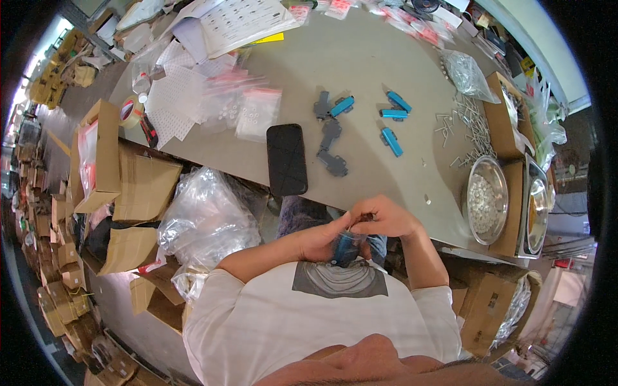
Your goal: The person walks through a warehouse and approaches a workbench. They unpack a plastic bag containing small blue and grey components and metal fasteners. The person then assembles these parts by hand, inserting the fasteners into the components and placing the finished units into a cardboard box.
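Close to my body, just off the table's near edge, both my hands meet around a small dark-and-blue part point(347, 249), which looks glossy, as if in clear plastic. My left hand point(324, 239) is closed round its side. My right hand point(388, 219) has its fingers pinched together over the upper end, and what they grip is hidden. Beyond my hands on the table lie several blue parts with dark clips, among them one blue part point(391, 141), and several grey plastic pieces such as this grey piece point(332, 164). A black phone point(287, 159) lies left of them.
Right on the table are loose screws point(475, 128), a metal bowl point(475, 225) of small white pieces and a cardboard box point(505, 122). Left lie small zip bags point(259, 112), papers point(168, 96) and a tape roll point(131, 112). A plastic-wrapped bundle point(206, 219) sits below the edge.
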The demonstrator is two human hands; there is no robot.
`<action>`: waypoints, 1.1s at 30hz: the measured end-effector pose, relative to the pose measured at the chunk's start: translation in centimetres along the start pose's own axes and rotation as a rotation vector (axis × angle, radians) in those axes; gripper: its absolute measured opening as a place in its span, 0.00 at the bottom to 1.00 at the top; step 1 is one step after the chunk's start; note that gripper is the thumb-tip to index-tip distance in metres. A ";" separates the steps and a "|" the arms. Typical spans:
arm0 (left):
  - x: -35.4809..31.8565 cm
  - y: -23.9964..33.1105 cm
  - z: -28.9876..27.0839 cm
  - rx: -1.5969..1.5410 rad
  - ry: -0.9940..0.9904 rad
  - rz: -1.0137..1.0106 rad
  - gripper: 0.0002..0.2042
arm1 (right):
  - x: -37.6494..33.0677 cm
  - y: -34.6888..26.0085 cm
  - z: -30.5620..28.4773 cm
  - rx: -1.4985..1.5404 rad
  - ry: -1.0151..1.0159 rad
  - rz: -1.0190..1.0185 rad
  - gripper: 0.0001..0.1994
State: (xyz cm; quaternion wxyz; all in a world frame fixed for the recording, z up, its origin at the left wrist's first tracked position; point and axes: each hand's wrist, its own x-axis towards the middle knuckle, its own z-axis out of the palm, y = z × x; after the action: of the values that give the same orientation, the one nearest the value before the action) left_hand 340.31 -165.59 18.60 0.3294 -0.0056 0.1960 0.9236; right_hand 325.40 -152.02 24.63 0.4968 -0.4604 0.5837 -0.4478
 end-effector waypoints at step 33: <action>0.4 3.0 -2.3 0.017 0.108 0.031 0.36 | 1.1 0.9 -6.3 0.156 -0.006 0.052 0.13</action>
State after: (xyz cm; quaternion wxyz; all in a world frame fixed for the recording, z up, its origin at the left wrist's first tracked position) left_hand 337.92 -168.28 17.47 0.3042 -0.0496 0.2213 0.9252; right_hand 318.98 -152.53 24.23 0.5442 -0.4065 0.5573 -0.4775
